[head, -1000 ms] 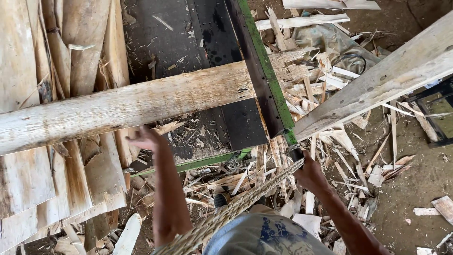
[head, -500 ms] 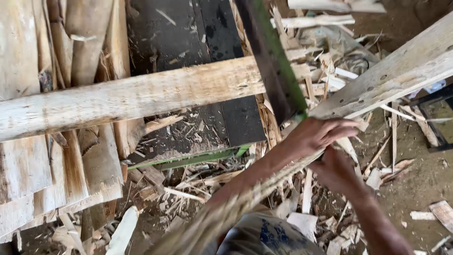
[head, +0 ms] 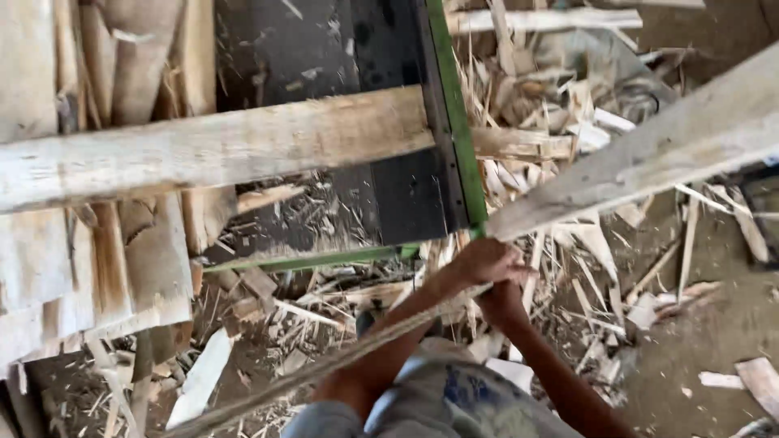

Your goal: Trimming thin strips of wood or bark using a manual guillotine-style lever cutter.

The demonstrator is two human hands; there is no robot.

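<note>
Fingers of the left hand [head: 485,261] were curled over the near end of a long pale rough-sawn plank [head: 649,154], where it met a thin frayed wooden strip [head: 324,367] that slanted down toward the lower left. They looked closed on the wood, though whether they clamped the plank, the strip or both, I could not tell. The right hand [head: 501,298] sat just beneath the left, touching it, its fingers hidden underneath, so their state could not be made out.

That plank ran from the hands up to the right edge, tilted, its near end just beside the corner of a black metal table with a green-painted edge [head: 454,138]. Across the table lay a second thick weathered wooden beam [head: 219,150], running left to right and sticking out past the green edge. On the left, a stack of rough bark-edged slabs [head: 122,251] hung over the table's side. Below and to the right, splintered offcuts and shavings [head: 568,268] littered the dirt floor [head: 714,324] all around the person's feet.
</note>
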